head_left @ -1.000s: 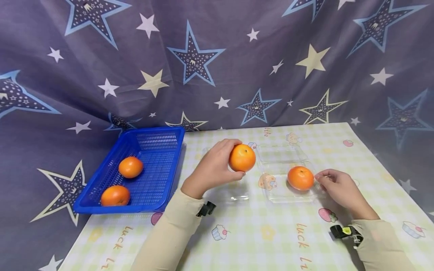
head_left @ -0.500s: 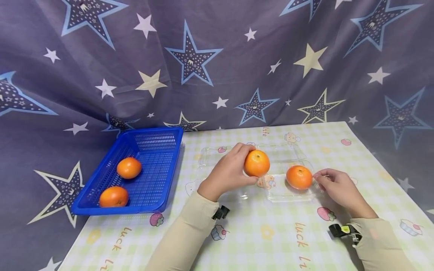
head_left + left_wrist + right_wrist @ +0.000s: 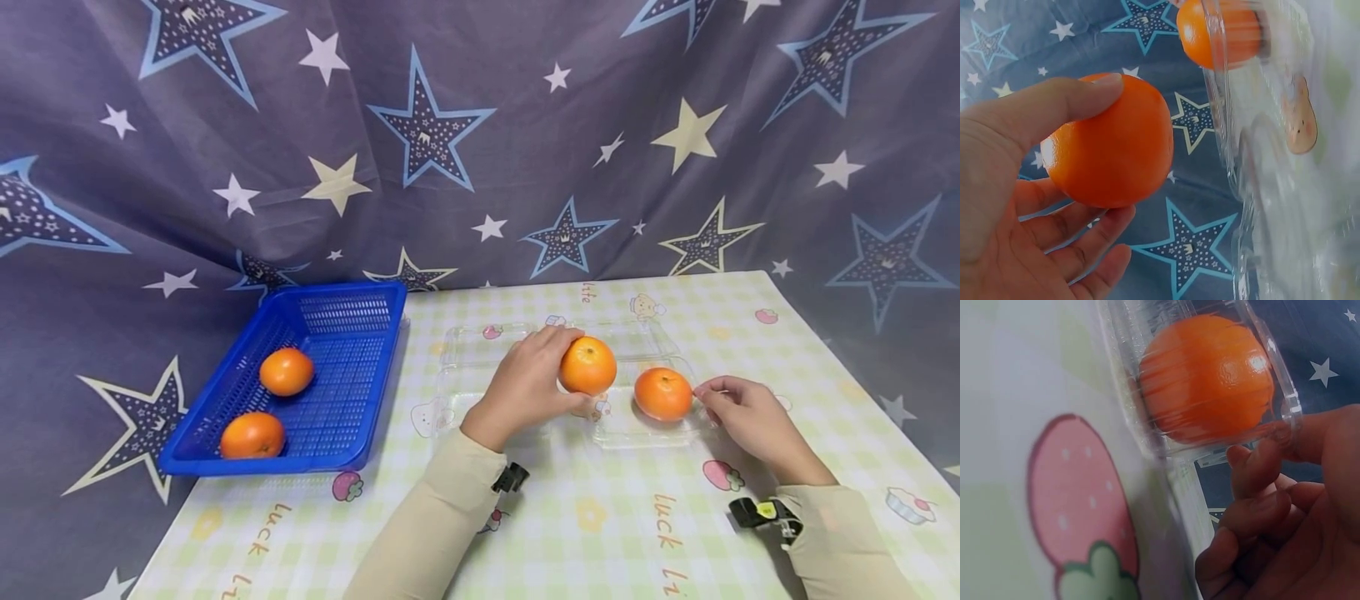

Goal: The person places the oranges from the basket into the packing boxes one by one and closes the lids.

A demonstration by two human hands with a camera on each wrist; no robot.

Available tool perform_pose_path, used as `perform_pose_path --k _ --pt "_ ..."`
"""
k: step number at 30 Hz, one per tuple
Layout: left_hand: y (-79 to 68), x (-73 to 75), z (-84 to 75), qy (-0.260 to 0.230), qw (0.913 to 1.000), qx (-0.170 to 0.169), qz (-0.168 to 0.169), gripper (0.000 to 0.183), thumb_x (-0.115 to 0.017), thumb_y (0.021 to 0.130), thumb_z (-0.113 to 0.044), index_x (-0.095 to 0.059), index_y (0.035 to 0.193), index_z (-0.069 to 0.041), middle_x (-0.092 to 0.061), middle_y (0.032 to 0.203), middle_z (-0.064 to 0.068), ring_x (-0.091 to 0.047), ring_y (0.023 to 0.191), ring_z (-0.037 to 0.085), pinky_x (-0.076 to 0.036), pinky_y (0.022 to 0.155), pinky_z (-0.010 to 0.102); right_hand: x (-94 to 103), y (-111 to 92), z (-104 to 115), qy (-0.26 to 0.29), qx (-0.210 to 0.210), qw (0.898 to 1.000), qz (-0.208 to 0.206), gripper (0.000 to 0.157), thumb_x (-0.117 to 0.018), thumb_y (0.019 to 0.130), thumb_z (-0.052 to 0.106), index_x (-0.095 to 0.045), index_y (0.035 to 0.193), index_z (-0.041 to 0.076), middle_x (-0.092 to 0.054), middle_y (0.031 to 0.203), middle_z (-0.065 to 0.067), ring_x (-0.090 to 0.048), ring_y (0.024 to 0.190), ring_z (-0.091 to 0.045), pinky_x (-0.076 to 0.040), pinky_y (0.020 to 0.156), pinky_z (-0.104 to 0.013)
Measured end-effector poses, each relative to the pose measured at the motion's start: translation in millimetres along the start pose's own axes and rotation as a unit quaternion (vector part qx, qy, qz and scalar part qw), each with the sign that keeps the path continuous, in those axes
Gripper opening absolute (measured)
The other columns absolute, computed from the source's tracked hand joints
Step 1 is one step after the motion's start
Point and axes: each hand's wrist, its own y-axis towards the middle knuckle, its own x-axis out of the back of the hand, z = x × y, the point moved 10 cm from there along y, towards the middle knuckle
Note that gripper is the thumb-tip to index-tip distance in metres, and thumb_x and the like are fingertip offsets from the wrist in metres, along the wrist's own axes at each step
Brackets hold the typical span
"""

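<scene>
My left hand (image 3: 522, 387) holds an orange (image 3: 588, 366) between thumb and fingers, raised over the left part of a clear plastic clamshell box (image 3: 637, 440). The left wrist view shows the thumb across that orange (image 3: 1116, 147) and the fingers beneath it. Inside the opened box sits a second orange (image 3: 663, 394), toward the right side. With thumb and index finger my right hand (image 3: 761, 421) pinches the box's right edge, close to this orange; in the right wrist view the clear rim (image 3: 1291, 403) meets the fingertips. The other right fingers are curled.
A blue plastic basket (image 3: 341, 367) stands at the left with two oranges (image 3: 287, 372) in it. Another clear clamshell box (image 3: 457, 362) lies open left of the first, partly behind my left arm. A star-patterned curtain (image 3: 487, 150) hangs behind the checked tablecloth (image 3: 585, 558).
My left hand has carried its orange rightward, from above the left box to over the right one, close to the second orange. The right hand has stayed at the box edge.
</scene>
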Motion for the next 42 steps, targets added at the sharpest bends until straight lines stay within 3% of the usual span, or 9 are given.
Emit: perform_pose_path --k 6,20,32,37,42 --pt "5.2 -13.3 -5.2 0.021 0.9997 0.004 0.012 0.081 -0.091 0.074 -0.044 -0.056 0.143 -0.02 -0.063 0.137 -0.002 -0.061 0.126 0.019 -0.051 0.1 0.041 0.1 1 -1 0.005 0.006 1.0 0.002 0.036 -0.049 0.107 0.03 -0.067 0.12 0.002 -0.06 0.08 -0.006 -0.051 0.068 -0.018 -0.04 0.054 -0.029" --pt "6.5 -46.4 -12.6 0.032 0.9988 0.011 0.035 0.078 -0.088 0.077 -0.049 -0.057 0.142 -0.02 -0.064 0.133 -0.004 -0.064 0.118 0.013 -0.048 0.09 0.035 1.0 -2 -5 -0.008 -0.007 1.0 -0.001 0.041 -0.049 0.108 0.037 -0.066 0.123 0.004 -0.059 0.081 -0.006 -0.051 0.069 -0.018 -0.041 0.056 -0.028" --pt "4.1 -67.3 -14.7 0.056 0.9981 0.016 0.019 0.08 -0.086 0.076 -0.055 -0.056 0.143 -0.021 -0.064 0.135 -0.007 -0.062 0.123 0.01 -0.044 0.092 0.035 -1.3 -1 -5 -0.007 -0.005 1.0 0.002 0.043 -0.049 0.108 0.04 -0.065 0.121 0.003 -0.058 0.077 -0.005 -0.05 0.067 -0.019 -0.039 0.055 -0.029" --pt "2.4 -74.1 -12.9 0.059 0.9974 0.023 0.032 0.081 -0.086 0.077 -0.055 -0.056 0.144 -0.023 -0.063 0.138 -0.007 -0.061 0.122 0.015 -0.043 0.094 0.035 -2.3 -1 -5 -0.007 -0.006 1.0 0.008 0.04 -0.048 0.108 0.036 -0.065 0.122 0.003 -0.058 0.078 -0.006 -0.05 0.066 -0.019 -0.039 0.053 -0.028" --pt "1.1 -76.3 -11.0 0.064 0.9968 0.029 0.037 0.081 -0.085 0.077 -0.057 -0.056 0.145 -0.024 -0.064 0.139 -0.007 -0.06 0.122 0.016 -0.042 0.096 0.037 -2.3 -1 -3 -0.009 -0.004 1.0 0.009 0.044 -0.049 0.107 0.042 -0.065 0.12 0.003 -0.058 0.078 -0.006 -0.05 0.065 -0.019 -0.039 0.054 -0.029"
